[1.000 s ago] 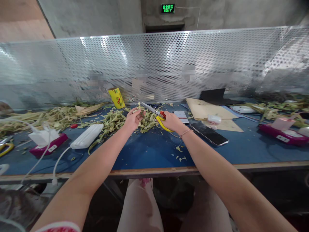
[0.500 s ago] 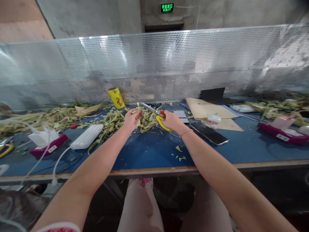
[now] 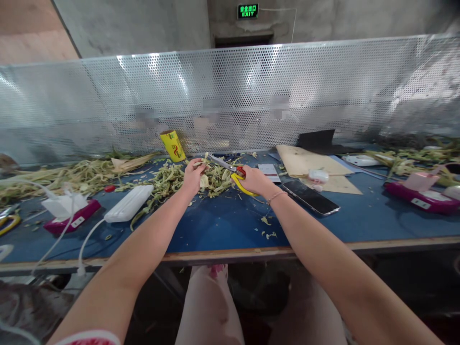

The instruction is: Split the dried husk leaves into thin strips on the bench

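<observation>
Scissors [image 3: 233,169] with red and yellow handles are gripped in my right hand [image 3: 254,180], their blades pointing up and left toward my other hand. My left hand [image 3: 194,176] is closed, fingertips pinching a piece of pale green dried plant [image 3: 204,181] near the blade tips. Directly beneath and around both hands lies a loose heap of cut, dried plant pieces [image 3: 168,181]. My fingers partly hide the piece in my left hand.
Long dried stalks [image 3: 72,177] lie at left, near a white power bank [image 3: 129,203] and a purple power strip [image 3: 74,216]. A yellow container [image 3: 173,146] leans behind the heap. A phone [image 3: 311,197] and brown paper [image 3: 309,163] lie right. A perforated metal screen [image 3: 230,96] borders the table.
My left hand has shifted slightly left, and a pale plant piece now shows below its fingertips. My right hand and the scissors have moved slightly left.
</observation>
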The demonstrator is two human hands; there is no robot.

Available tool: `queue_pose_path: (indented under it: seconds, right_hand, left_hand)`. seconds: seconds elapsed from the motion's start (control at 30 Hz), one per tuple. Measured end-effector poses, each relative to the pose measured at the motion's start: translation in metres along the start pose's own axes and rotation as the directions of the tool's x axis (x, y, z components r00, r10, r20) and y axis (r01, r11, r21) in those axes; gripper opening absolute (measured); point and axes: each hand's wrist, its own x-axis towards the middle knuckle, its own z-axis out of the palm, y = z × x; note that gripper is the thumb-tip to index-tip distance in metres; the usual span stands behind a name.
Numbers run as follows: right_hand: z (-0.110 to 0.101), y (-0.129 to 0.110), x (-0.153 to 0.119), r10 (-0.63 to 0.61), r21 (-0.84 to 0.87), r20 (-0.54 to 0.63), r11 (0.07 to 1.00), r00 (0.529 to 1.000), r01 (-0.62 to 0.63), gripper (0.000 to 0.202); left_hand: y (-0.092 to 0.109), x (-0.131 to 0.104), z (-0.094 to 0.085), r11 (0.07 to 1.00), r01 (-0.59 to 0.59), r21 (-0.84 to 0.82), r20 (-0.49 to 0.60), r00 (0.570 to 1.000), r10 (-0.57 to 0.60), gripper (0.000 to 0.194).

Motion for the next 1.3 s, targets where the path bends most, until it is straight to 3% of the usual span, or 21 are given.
queue_pose_path:
  seconds: [0.3, 0.67, 0.87, 1.07, 1.3]
  right_hand:
    - [-0.002, -0.002, -0.002, 0.009, 0.013, 0.049, 1.0, 0.999, -0.01, 0.05]
    - [-0.002, -0.001, -0.001, -0.054, 0.072, 0.053, 0.996, 0.997, 0.05, 0.046]
    - [-0.008, -0.002, -0.003, -0.05, 0.011, 0.073, 0.999, 0.996, 0.049, 0.048]
    - [-0.014, -0.003, -0.004, -0.011, -0.12, 0.073, 0.993, 0.997, 0.02, 0.03]
    - [-0.021, -0.006, -0.005, -0.011, -0.147, 0.11, 0.989, 0.994, 0.027, 0.022]
  left_hand:
    - [0.0, 0.0, -0.002, 0.998, -0.009, 0.059, 0.07, 0.998, 0.005, 0.02]
    - [0.004, 0.001, -0.003, 0.999, -0.008, 0.051, 0.061, 0.998, 0.005, 0.021]
    - [0.001, 0.003, -0.005, 0.995, -0.049, 0.085, 0.059, 0.997, 0.044, 0.02]
    - [-0.003, 0.006, -0.007, 0.998, -0.028, 0.056, 0.086, 0.996, 0.023, 0.022]
    - [-0.004, 0.005, -0.005, 1.0, -0.002, 0.015, 0.093, 0.996, 0.0, 0.021]
